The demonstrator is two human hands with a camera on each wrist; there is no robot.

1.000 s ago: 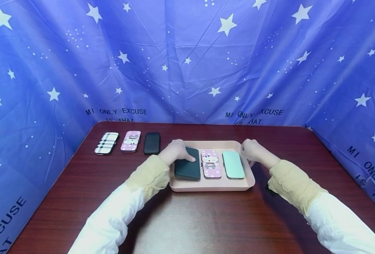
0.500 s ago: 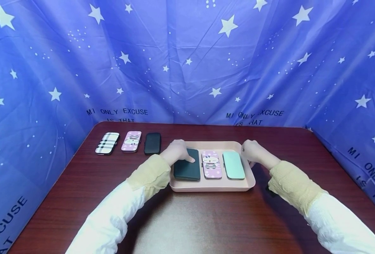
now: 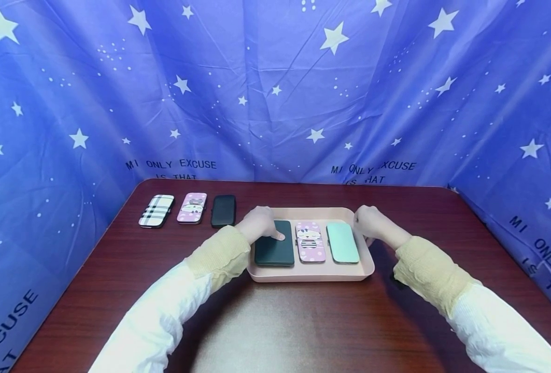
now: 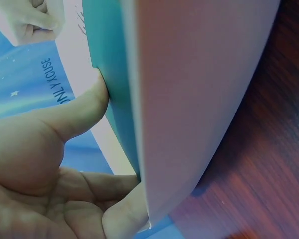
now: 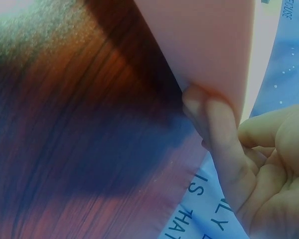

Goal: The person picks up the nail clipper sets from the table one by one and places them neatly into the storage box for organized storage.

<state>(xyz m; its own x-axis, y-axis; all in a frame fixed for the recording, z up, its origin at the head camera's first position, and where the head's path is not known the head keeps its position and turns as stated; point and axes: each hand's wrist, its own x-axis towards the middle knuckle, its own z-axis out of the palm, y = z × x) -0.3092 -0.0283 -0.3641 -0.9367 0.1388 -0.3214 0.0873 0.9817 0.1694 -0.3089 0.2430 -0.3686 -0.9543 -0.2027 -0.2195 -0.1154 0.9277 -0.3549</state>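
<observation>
In the head view, a peach-coloured tray (image 3: 312, 277) stands on the table with three flat cases in it. My left hand (image 3: 262, 225) grips the dark green case (image 3: 275, 254) at the tray's left end. Its thumb lies on the green top face, and the left wrist view shows the other fingers (image 4: 127, 211) by the case's far end, partly hidden behind the tray wall. The pink cat-print case (image 3: 310, 251) lies in the middle, the mint green case (image 3: 343, 243) on the right. My right hand (image 3: 370, 221) pinches the tray's right rim, thumb inside, fingers (image 5: 223, 129) against the outer wall.
Left of the tray, three more cases lie in a row on the dark red table (image 3: 312, 326): a plaid one (image 3: 157, 211), a pink cat-print one (image 3: 192, 207) and a black one (image 3: 223, 211). A blue starry curtain (image 3: 275, 119) surrounds the table's back and sides.
The dark green case has shifted slightly toward the near side of the tray and lies straighter, with my left hand still on it. My right hand stays at the tray's rim.
</observation>
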